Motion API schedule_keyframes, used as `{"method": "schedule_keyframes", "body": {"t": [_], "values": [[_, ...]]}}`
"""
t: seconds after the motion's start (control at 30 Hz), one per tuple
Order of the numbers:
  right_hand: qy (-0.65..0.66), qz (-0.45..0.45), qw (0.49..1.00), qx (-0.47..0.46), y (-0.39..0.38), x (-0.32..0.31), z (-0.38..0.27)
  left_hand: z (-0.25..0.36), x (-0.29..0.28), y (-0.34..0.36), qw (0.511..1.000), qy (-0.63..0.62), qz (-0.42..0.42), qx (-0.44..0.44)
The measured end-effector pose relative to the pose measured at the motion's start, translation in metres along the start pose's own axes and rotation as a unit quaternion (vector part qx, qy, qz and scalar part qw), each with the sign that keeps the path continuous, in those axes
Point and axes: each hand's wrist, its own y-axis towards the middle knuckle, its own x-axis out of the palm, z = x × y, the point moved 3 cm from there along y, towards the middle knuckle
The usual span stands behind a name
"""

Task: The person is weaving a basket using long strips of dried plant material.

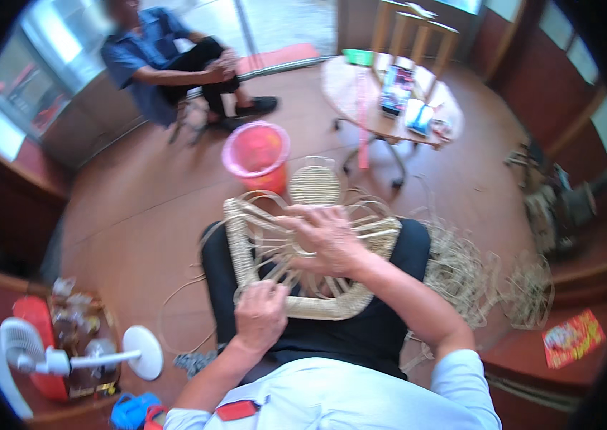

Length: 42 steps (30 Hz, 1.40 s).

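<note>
A woven frame [242,251] of pale straw-like strands, squarish with rounded corners, lies across my lap on dark trousers. Loose strands [375,228] fan across its opening towards the middle. My left hand [262,312] is closed over the frame's near left edge, fingertips curled on the rim. Over the opening, my right hand [328,240] reaches to the left, fingers stretched and thumb apart, among the strands. It is slightly blurred; whether a thin strand lies under its fingers is hidden. Just beyond the frame stands a round woven piece [316,185] of the same material.
A pink bucket [257,161] stands ahead. Tangled strands [461,269] cover the floor at right. A round wheeled table [343,89] holds small items. A seated person [167,68] is at far left. A white fan [53,358] and a red packet [574,338] lie at the sides.
</note>
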Motion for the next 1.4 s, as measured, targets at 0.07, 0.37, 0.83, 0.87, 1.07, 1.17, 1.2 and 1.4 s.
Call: {"method": "schedule_keyframes", "body": {"t": [0.07,0.37,0.83,0.87,1.07,1.17,1.2,1.4], "values": [[0.015,0.009,1.000,-0.025,0.006,0.005,-0.006,0.008,0.008,0.007,0.999,-0.038,-0.038,0.003],[-0.092,0.048,0.992,-0.074,0.000,-0.015,-0.018,0.077,0.059,0.027,0.970,-0.213,-0.115,-0.010],[-0.078,-0.190,0.970,-0.128,0.030,-0.008,-0.013,0.087,0.059,0.016,0.926,-0.322,-0.193,-0.042],[-0.085,-0.217,0.965,-0.123,0.034,-0.009,-0.013,0.086,0.058,0.016,0.924,-0.327,-0.192,-0.041],[-0.082,-0.200,0.971,-0.103,0.033,-0.005,-0.010,0.084,0.051,0.019,0.927,-0.322,-0.190,-0.031],[-0.103,-0.131,0.983,-0.081,0.038,-0.009,-0.011,0.073,0.054,0.015,0.940,-0.295,-0.173,-0.019],[-0.127,-0.094,0.985,-0.066,0.040,-0.011,-0.009,0.067,0.055,0.013,0.949,-0.272,-0.161,-0.007],[-0.164,0.081,0.980,0.074,0.071,-0.050,0.014,0.005,0.008,0.030,0.975,-0.157,-0.132,-0.081]]}}
